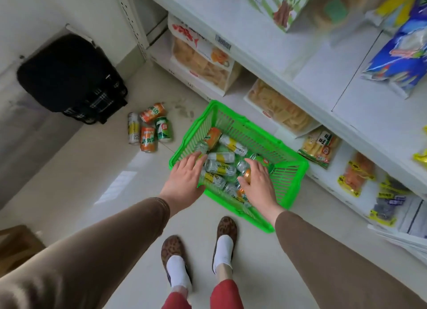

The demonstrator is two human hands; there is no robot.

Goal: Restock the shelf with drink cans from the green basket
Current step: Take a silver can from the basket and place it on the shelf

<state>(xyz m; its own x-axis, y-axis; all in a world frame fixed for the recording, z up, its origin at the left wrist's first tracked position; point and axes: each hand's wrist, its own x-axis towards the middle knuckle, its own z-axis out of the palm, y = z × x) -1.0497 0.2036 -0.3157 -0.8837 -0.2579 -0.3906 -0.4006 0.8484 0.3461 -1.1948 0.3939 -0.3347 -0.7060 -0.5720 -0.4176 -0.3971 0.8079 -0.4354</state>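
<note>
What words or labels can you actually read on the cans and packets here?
"旺旺": snack packet on the low shelf.
"芬达", probably: orange can on the floor.
Cans in the green basket: script too blurred.
Shelf barcode sticker: too small.
Other packets: unreadable.

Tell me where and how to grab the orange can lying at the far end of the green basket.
Grip the orange can around its round body, mid-length, coming straight down from above. It lies tilted on top of the other cans, so its upper side is bare, while the green basket wall close behind it likely blocks a reach from the far side. The left hand looks nearer.
</note>
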